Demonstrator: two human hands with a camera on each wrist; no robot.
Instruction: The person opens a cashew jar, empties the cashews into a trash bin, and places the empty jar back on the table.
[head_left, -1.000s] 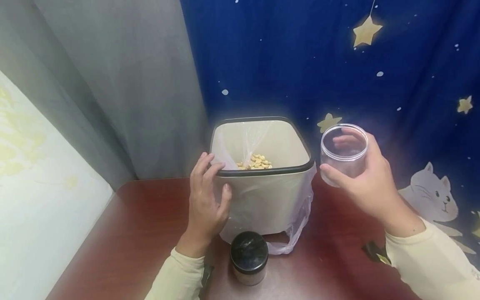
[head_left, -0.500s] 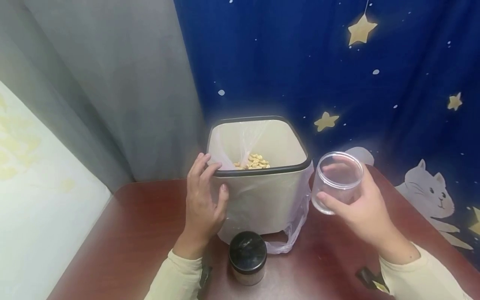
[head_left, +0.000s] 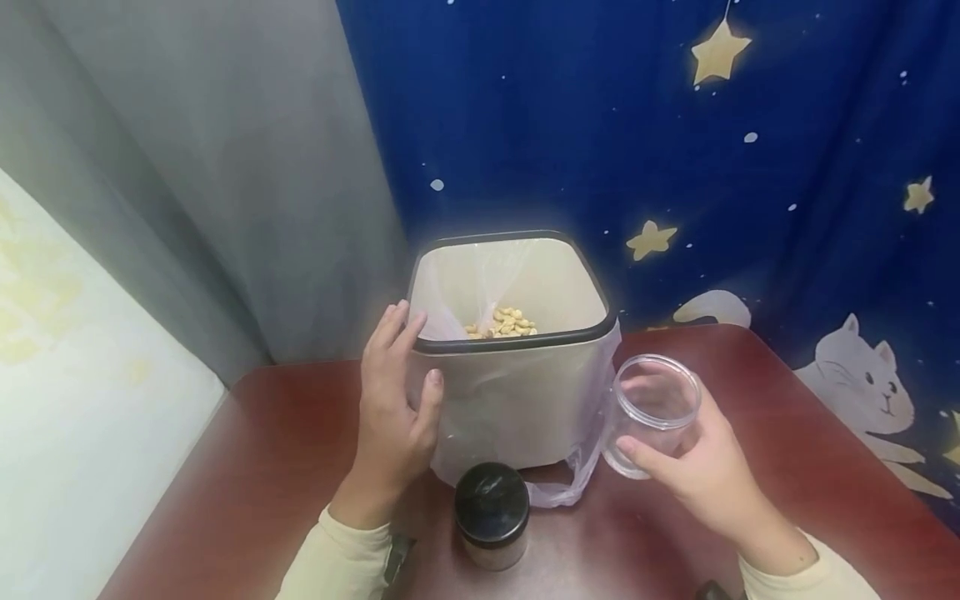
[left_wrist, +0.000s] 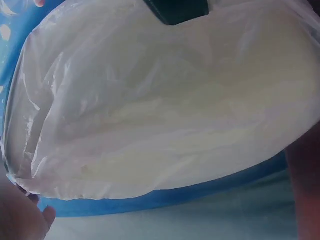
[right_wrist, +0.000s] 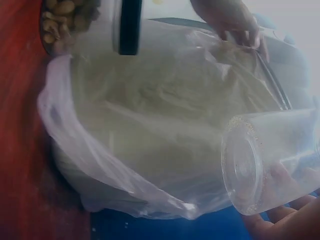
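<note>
My right hand (head_left: pixel 708 467) grips a clear plastic jar (head_left: pixel 637 442), lidless and see-through, just right of a cream bin (head_left: pixel 517 400) with a black rim. In the right wrist view the jar's base (right_wrist: pixel 242 165) has small specks round its edge. My left hand (head_left: pixel 397 408) rests against the bin's left front corner, fingers fairly straight at the rim. Shelled peanuts (head_left: pixel 512 322) lie inside the bin, partly hidden by its front wall. A thin translucent plastic bag (head_left: pixel 581 467) lines the bin and hangs over its outside.
A second jar with a black lid (head_left: pixel 492 504) stands upright before the bin; the right wrist view shows peanuts (right_wrist: pixel 60 22) in it. Everything stands on a reddish-brown table (head_left: pixel 225 483). Behind hang a grey curtain (head_left: pixel 225 167) and a blue starry curtain (head_left: pixel 525 125).
My right hand has lowered the clear jar from rim height to beside the bin's side, slightly leftward. The left hand stays at the bin's corner, its fingers shifted slightly outward.
</note>
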